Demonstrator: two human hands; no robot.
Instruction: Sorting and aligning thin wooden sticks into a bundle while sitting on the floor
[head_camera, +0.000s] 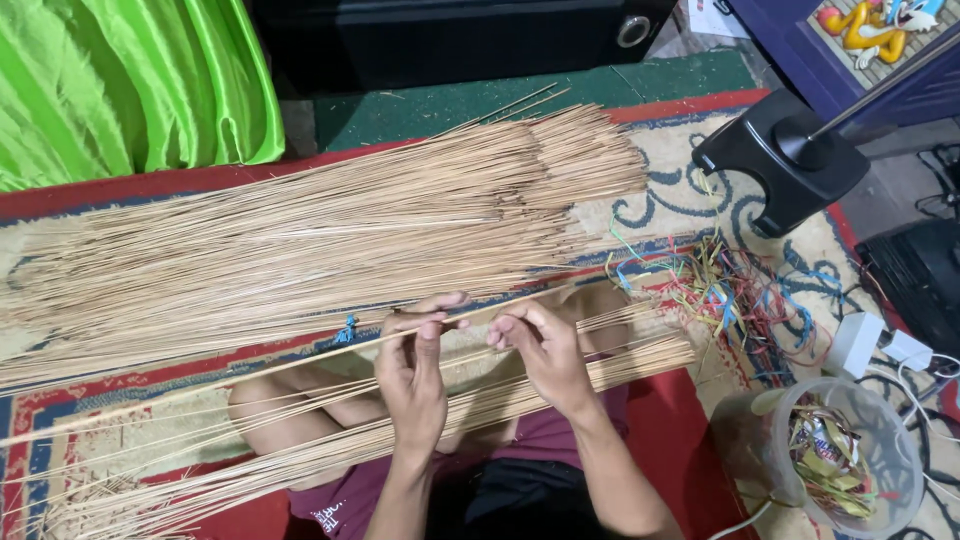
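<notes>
We see our left hand (412, 372) and right hand (545, 352) pinching one thin palm-leaf stick (300, 362) — bigger stick pile (320, 230) at eleven o'clock, plastic jar (850, 455) at four.

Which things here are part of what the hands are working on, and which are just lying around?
In use:
left hand
right hand
single thin tan stick
large heap of tan sticks
smaller stick bundle

Lying about:
tangle of coloured strips
clear plastic tub
black stand base
green cloth

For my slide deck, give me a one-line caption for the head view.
Left hand and right hand pinch one thin stick above a lap.
</notes>
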